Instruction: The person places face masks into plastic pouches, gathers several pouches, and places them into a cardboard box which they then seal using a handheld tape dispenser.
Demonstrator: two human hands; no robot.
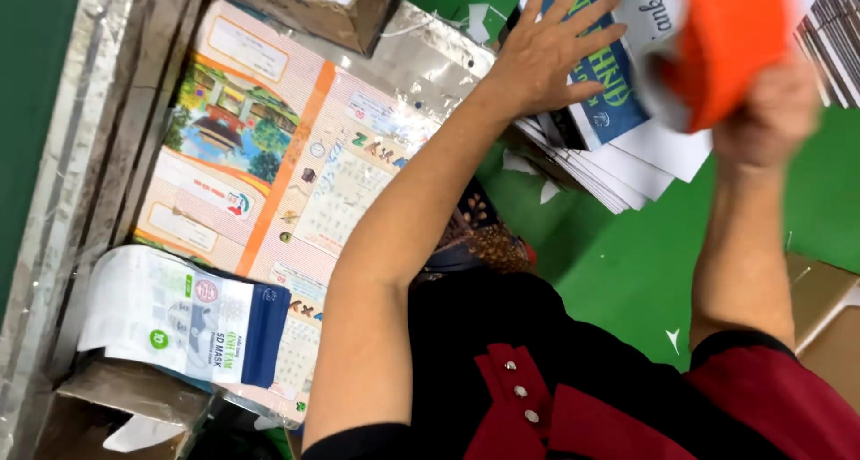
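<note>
The person's left hand (548,52) is stretched out from a nearly straight bare arm, palm down and fingers spread wide, pressing flat on the blue-and-white printed sheet (602,84) that tops a stack of flat printed sheets (618,169). It grips nothing; it only bears on the top sheet. The right hand (766,111) is raised on a bent forearm just to the right of that stack, fingers curled around an orange object (730,39) with a white part beside it. The object is motion-blurred, so its kind cannot be told, but the hand is closed on it, above the stack's right edge.

The stack rests on a green surface (627,263), its lower sheets fanned out toward the person. Small white paper scraps lie on the green near the stack.

Left of the stack, beyond the left arm, lies a large printed calendar sheet (269,155) under clear plastic wrap, with a garden picture at its left side. A white-and-blue packet of face masks (179,321) lies on the calendar sheet's near left corner. A cardboard box (305,3) sits at the far edge of the calendar sheet; what is in it does not show. Another cardboard box (116,415), nearest the person and below the mask packet, shows a white piece of paper inside.
</note>
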